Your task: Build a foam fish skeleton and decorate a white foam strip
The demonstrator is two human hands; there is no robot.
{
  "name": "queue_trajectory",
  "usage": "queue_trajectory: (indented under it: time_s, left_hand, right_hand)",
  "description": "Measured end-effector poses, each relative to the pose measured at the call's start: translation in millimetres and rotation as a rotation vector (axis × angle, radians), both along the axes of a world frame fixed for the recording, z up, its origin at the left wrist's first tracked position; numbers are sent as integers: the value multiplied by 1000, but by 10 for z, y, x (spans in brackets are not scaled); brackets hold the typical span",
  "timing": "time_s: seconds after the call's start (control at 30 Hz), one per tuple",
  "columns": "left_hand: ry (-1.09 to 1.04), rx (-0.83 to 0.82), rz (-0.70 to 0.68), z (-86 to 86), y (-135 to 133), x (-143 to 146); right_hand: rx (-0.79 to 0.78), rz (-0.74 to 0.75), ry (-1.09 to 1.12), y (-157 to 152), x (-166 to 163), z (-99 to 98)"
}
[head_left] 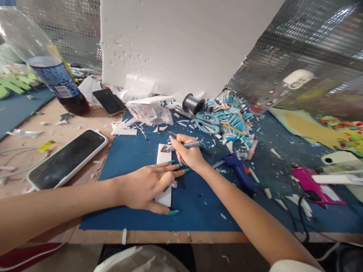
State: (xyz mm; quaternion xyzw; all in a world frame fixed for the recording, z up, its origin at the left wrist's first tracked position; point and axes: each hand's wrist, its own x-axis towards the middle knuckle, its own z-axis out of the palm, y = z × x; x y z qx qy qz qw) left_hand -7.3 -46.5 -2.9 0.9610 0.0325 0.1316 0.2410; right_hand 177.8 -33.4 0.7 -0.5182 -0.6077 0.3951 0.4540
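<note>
A narrow white foam strip (163, 197) lies on the blue mat, with a dark mark (165, 149) near its far end. My left hand (150, 185) rests flat across the strip, fingers spread, pressing it down. A small translucent cap-like piece (173, 184) pokes out from under its bent finger; whether it is gripped I cannot tell. My right hand (188, 153) is closed around a grey marker (194, 144), whose tip points left at the dark mark. Whether the tip touches the foam is hard to see. A thin pointed thing (172, 133) lies just beyond the right fingertips.
Light-blue scissors (207, 124), a wire spool (193, 102) and a heap of blue-and-white scraps (234, 115) lie behind. A blue glue gun (238, 170) sits right. Phones (68, 160) and a cola bottle (64, 83) stand left. A large white foam board (176, 41) rises behind.
</note>
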Motion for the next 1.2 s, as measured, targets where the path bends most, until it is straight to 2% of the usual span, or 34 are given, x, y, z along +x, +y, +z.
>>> queue_trajectory:
  time_s: [0.6,1.2]
  left_hand:
    - [7,9,8,8,-5,0]
    - [-22,9,9,3,-11,-1]
  right_hand:
    - [22,-27,-2,17,10,-8]
    - [-34,-59,45,16,5,3]
